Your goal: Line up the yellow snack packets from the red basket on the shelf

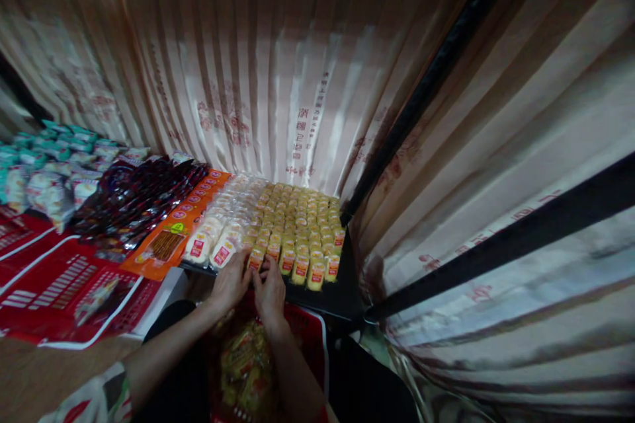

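A small yellow cylindrical packet with a red label (256, 258) is gripped at the front of the display, pinched between the fingertips of the left hand (231, 283) and the right hand (270, 287). The fingers of both hands are curled inward; whether the packet's base is borne by the surface cannot be told.

Matching yellow packets (300, 231) are ranked behind and to the right on a flat black surface (353, 277). They appear to be stood on end in close rows so that the labels are presented to the near edge and mutual support is given. To the left, plump white packets in clear film (227, 244) are laid in columns, apparently for the same reason. A flat orange printed packet (171, 238) is placed next, followed by a heap of glossy dark packets (141, 192), whose loose shape is judged unsuited to rows. Further yellow packets in clear wrapping (248, 370) are contained in a red bag with white trim (305, 329), set below the hands, within easy reach.

Red panels are noted on the yellow and white labels; their lettering is too small to be read. On the pleated pale curtain (258, 79), vertical Chinese characters are printed; the smaller column appears to begin 清明上河圖. No brand can be confirmed.
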The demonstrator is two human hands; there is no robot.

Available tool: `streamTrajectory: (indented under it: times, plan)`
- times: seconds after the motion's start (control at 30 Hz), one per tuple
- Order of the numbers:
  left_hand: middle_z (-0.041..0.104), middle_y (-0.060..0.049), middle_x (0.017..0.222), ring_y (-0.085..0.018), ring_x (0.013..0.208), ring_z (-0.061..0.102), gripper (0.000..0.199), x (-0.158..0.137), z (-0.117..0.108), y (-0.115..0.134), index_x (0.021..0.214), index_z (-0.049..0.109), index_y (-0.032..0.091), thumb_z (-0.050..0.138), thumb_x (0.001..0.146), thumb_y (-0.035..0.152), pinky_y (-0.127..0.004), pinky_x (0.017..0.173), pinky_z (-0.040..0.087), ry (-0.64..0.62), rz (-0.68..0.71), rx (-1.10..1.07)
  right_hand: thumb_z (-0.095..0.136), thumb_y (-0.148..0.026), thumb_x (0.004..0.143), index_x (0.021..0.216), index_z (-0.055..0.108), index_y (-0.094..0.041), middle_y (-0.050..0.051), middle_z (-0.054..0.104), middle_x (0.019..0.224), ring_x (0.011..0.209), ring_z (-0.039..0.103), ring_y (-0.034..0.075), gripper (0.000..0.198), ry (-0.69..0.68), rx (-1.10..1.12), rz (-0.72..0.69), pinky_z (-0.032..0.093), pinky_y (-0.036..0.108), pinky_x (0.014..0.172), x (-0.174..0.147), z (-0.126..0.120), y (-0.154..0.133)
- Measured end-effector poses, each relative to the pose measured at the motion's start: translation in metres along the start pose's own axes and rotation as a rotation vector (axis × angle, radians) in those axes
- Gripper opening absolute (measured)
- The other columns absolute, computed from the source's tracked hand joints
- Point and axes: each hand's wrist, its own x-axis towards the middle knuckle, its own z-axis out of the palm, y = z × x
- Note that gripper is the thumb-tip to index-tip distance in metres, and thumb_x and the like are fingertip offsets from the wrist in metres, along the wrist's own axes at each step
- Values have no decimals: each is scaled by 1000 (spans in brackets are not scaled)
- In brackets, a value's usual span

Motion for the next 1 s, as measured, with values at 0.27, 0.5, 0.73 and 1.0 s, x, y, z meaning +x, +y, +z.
streamTrajectory:
  times: [0.27, 0.5, 0.73, 1.0]
  plan:
    - [62, -5, 98, -15, 77, 62, 46, 30, -6, 42, 130, 38, 19, 43, 86, 32, -31, 76, 52, 58, 87, -273, 45, -32, 85, 120, 52, -17, 8, 60, 96, 72, 56, 16, 39, 153, -17, -82, 49, 31, 73, 22, -53, -14]
    - [63, -4, 103, -15, 93, 60, 35, 87, 12, 118, 115, 53, 19, 52, 81, 27, -28, 85, 48, -83, 311, -308, 42, -29, 83, 112, 59, -16, 10, 60, 102, 80, 57, 18, 36, 303, -149, -68, 46, 32, 79, 62, -123, 12]
    - [67, -1, 94, -13, 83, 61, 28, 128, 58, 186, 106, 57, 18, 55, 78, 21, -24, 77, 49, -214, 416, -250, 39, -27, 82, 113, 58, -12, 14, 61, 102, 90, 54, 23, 39, 507, -305, 0, 42, 38, 84, 89, -164, 50]
    - [67, -4, 101, -16, 90, 62, 29, 144, 97, 195, 107, 59, 19, 52, 79, 20, -27, 81, 48, -277, 476, -18, 35, -19, 81, 115, 57, -6, 19, 62, 104, 97, 54, 27, 43, 505, -404, 126, 41, 37, 83, 93, -158, 88]
